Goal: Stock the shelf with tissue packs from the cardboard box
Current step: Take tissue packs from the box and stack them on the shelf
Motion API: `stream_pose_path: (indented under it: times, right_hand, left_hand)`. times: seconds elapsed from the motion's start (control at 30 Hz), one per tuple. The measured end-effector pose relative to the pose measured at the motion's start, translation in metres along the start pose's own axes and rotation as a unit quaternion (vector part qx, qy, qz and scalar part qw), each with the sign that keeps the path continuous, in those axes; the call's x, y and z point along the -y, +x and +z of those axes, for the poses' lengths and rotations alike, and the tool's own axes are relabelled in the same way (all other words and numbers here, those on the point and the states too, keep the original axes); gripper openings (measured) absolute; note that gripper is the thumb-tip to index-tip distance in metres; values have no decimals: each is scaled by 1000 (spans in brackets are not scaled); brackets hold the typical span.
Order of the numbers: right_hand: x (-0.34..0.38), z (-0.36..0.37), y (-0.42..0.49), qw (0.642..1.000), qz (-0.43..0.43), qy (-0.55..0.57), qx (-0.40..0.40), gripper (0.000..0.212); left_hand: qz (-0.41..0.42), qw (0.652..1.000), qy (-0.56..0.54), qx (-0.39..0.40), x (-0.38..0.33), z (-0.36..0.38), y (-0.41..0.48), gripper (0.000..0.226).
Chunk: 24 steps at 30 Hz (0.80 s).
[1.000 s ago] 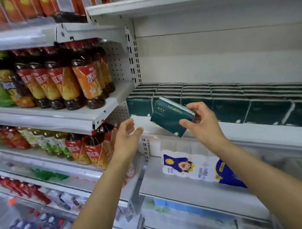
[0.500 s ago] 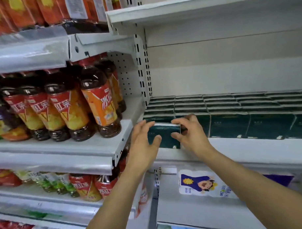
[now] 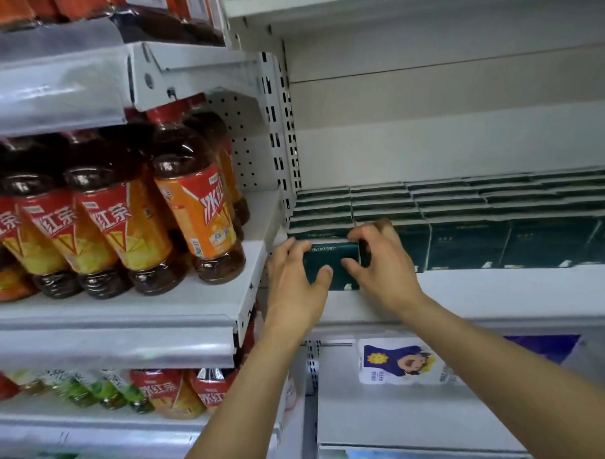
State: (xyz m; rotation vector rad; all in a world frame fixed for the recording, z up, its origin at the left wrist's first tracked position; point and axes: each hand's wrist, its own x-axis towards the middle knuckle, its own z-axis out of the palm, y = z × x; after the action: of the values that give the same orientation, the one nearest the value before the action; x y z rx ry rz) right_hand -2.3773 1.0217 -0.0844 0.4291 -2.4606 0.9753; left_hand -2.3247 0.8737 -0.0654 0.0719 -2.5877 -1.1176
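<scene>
**Both hands on one pack at the shelf's left end**

A dark green pack [image 3: 329, 264] stands upright on the white shelf [image 3: 502, 289], at its front left corner, just in front of the leftmost file of stocked packs [image 3: 466, 242]. The left hand [image 3: 294, 286] grips the pack's left edge, its fingers reaching along that side and its thumb laid on the front face. The right hand [image 3: 386, 271] grips the right edge, fingers curled over the top right corner and thumb pressed to the front face close to the left thumb. The pack is pinched between the two hands and its base touches the shelf.

The stocked packs fill the shelf in neat files running to the back wall and off to the right. Left of the slotted upright, red-labelled bottles [image 3: 190, 205] of dark drink stand on a neighbouring shelf. Below, under the right forearm, lies a white wrapped bundle [image 3: 398, 361] with a cartoon figure on it
</scene>
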Motion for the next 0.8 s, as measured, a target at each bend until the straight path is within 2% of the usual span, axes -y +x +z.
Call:
stream_pose_path:
  times: [0.1,0.17,0.23,0.3,0.4,0.5,0.63,0.8]
  right_hand:
    - [1,-5,-3,1000,-8,7,9,47]
    - [0,-10,-9,1000,-18,18,-1,49]
    - [-2,-18,-19,999,-10,41,-22,42]
    - [-7,-28,-32,997,5,70,-44,32]
    - [-20,-47,-58,993,18,90,-69,23]
    - [-43,-72,-84,993,52,81,-66,19]
    - [-82,-117,-118,990,94,75,-71,16]
    - [-133,-182,-172,981,154,62,-95,19]
  left_hand:
    - [-1,1000,14,1,0,-1,-1,49]
    - [26,997,69,-19,0,-1,-5,50]
    - [77,991,105,-42,-2,2,-10,50]
    - [119,987,94,-49,-8,9,-17,49]
    - [154,987,19,-41,-26,24,-30,42]
    - [150,986,-73,-12,-51,50,-46,34]
    - [104,973,-191,80,-91,96,-74,27]
    - [43,944,-268,189,-137,172,-120,23]
